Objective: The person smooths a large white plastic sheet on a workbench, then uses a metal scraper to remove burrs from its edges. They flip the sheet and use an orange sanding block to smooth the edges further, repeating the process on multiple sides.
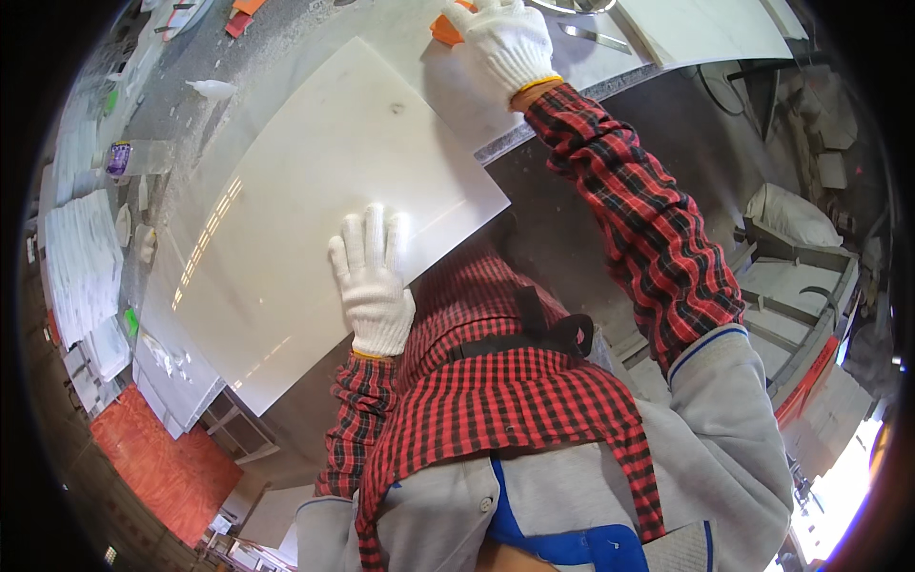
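A glossy white stone-like slab (315, 191) lies at an angle across the worktable, one corner reaching past the front edge. My left hand (372, 276), in a white knitted glove, rests flat on the slab near its close edge, fingers stretched out. Farther off to the right, my gloved right hand (505, 43) is over the table beyond the slab. Its fingers are bent around a small orange piece (445, 30), partly hidden by the glove. To the right of that hand lie a flat metal strip (593, 38) and a round metal-rimmed object (577, 7), cut by the picture's edge.
The dusty worktable (205, 119) holds a clear plastic bottle (143, 157), orange and red scraps (240, 19) and a crumpled white piece (212, 89). Stacked white sheets (86, 257) stand at left, a reddish-orange board (162, 458) below. A metal frame cart (801, 286) is at right.
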{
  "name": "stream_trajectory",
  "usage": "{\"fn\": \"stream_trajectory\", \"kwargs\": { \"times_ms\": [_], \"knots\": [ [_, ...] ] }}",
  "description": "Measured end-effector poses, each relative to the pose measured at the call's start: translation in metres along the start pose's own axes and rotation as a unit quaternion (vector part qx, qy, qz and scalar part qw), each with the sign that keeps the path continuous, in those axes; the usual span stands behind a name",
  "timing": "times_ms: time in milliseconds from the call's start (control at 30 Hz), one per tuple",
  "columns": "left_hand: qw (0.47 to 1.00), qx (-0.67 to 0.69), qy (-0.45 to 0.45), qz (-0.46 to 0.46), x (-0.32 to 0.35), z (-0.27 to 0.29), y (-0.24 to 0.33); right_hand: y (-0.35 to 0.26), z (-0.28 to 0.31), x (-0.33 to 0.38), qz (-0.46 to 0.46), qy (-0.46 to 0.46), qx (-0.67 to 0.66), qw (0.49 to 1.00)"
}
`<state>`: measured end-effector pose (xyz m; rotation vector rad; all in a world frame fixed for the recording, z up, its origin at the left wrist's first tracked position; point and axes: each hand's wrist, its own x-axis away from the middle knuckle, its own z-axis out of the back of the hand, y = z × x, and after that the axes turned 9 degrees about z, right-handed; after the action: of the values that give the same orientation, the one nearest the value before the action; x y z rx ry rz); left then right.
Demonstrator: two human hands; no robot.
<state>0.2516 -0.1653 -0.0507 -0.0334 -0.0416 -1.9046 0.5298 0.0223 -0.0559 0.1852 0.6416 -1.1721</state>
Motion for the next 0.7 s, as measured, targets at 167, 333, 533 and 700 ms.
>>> {"fn": "stream_trajectory", "kwargs": {
  "times_ms": [167, 333, 533, 700],
  "knots": [
    [0.997, 0.028, 0.045, -0.049, 0.017, -0.008, -0.001, -0.009, 0.038, 0.041, -0.072, -0.002, -0.128, 0.989],
    [0.988, 0.114, 0.075, -0.075, 0.039, -0.018, -0.01, -0.041, 0.109, 0.152, -0.345, -0.072, -0.454, 0.818],
    [0.993, 0.088, 0.046, -0.069, 0.039, -0.008, -0.009, -0.086, 0.097, 0.182, -0.404, -0.096, -0.51, 0.753],
    [0.99, 0.114, 0.055, -0.065, 0.038, -0.007, -0.01, -0.091, 0.094, 0.175, -0.35, -0.162, -0.483, 0.786]
  ]
}}
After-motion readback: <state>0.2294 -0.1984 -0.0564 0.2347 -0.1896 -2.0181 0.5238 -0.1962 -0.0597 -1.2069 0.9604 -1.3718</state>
